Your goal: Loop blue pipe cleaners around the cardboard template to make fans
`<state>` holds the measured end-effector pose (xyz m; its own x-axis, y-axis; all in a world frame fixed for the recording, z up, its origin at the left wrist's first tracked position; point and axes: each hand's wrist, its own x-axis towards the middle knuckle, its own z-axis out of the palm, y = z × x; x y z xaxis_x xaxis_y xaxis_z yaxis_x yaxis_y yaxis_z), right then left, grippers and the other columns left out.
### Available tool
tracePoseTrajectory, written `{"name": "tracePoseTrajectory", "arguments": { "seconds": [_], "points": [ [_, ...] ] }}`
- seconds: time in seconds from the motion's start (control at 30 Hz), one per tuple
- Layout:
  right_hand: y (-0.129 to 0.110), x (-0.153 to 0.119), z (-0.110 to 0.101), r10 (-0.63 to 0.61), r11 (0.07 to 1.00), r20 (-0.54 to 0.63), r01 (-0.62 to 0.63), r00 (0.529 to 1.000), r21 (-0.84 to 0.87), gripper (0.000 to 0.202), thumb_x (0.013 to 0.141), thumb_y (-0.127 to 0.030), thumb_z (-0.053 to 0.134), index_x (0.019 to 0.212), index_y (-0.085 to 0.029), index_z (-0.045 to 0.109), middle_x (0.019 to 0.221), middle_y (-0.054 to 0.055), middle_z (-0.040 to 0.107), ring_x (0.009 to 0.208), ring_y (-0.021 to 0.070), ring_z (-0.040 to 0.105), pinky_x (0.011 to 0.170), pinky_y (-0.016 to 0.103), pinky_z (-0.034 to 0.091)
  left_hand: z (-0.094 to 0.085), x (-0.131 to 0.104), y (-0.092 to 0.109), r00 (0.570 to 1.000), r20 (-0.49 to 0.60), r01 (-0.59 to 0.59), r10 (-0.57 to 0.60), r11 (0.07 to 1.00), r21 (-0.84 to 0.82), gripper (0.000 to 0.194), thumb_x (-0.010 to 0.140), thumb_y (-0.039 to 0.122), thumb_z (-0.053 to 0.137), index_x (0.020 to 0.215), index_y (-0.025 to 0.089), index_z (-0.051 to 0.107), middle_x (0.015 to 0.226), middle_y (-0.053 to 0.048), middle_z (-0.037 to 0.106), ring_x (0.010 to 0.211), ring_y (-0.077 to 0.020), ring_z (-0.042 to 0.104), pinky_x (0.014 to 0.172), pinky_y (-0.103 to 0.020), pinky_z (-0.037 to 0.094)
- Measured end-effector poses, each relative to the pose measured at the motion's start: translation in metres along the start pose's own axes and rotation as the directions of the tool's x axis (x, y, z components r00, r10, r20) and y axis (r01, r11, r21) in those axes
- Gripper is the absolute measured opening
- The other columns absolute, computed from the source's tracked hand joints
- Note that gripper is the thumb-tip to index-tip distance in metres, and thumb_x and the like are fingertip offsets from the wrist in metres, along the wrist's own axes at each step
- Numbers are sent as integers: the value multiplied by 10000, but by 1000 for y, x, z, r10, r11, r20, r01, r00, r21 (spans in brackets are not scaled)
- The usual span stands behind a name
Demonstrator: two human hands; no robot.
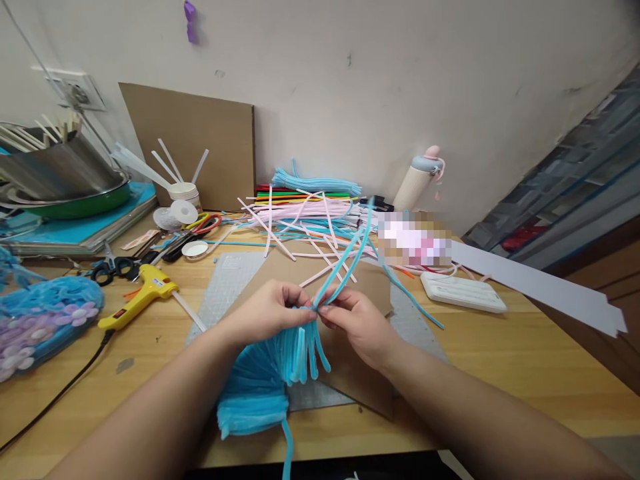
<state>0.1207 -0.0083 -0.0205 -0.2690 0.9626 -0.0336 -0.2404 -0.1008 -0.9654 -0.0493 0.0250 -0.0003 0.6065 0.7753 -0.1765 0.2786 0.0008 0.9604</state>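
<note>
My left hand (pixel 277 312) pinches the upper edge of a row of blue pipe cleaners (pixel 255 377), bent side by side into a fringed strip. The strip curves down and left toward the desk's front edge, with one loose end hanging there. Close beside it, my right hand (pixel 357 323) is closed at the strip's right end, fingertips on the pipe cleaners. Two long blue pipe cleaner ends (pixel 353 250) rise up and right from between both hands. Just where the fingertips meet, the join is partly hidden. A cardboard sheet (pixel 360 373) lies beneath on a grey cutting mat (pixel 227 273).
Pink and blue pipe cleaners (pixel 305 213) are heaped at the back. Left lie a yellow glue gun (pixel 140 293), scissors (pixel 116 265) and a fluffy blue piece with flowers (pixel 50 320). A white power strip (pixel 463 291) and a bottle (pixel 414 183) stand right.
</note>
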Motion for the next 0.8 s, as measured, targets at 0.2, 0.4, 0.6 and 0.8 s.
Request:
{"name": "tracePoseTrajectory", "arguments": {
  "seconds": [0.2, 0.4, 0.6, 0.8],
  "points": [
    [-6, 0, -1, -6, 998, 135, -3, 991, 70, 146, 758, -239, 521, 714, -151, 629, 787, 32, 536, 688, 112, 453, 595, 237, 356, 4, 0, -3, 996, -52, -71, 79, 986, 152, 232, 716, 349, 558, 745, 128, 622, 637, 6, 577, 564, -101, 471, 520, -207, 337],
    [-1, -1, 2, 165, 959, 135, -191, 977, 207, 242, 679, -217, 660, 896, -196, 556, 788, -5, 560, 690, 106, 523, 636, 234, 403, 10, -5, 4, 912, -231, -145, 339, 793, 592, 81, 718, 240, 535, 704, 173, 577, 662, 9, 589, 630, -130, 506, 570, -225, 344],
    [5, 2, 2, 254, 911, 164, -293, 953, 290, 164, 676, -182, 654, 814, -157, 568, 733, -10, 571, 638, 93, 540, 625, 229, 420, 10, -7, 6, 867, -167, -161, 469, 581, 798, 51, 741, 184, 502, 745, 188, 553, 733, -14, 601, 730, -163, 519, 673, -265, 353],
    [-4, 1, 3, 221, 935, 79, -235, 972, 264, 175, 677, -241, 664, 778, -164, 544, 662, -30, 562, 587, 83, 527, 553, 204, 407, 11, -7, 5, 855, -108, -174, 508, 475, 863, 69, 774, 194, 481, 758, 186, 548, 752, -23, 591, 741, -164, 517, 673, -271, 345]
  ]
}}
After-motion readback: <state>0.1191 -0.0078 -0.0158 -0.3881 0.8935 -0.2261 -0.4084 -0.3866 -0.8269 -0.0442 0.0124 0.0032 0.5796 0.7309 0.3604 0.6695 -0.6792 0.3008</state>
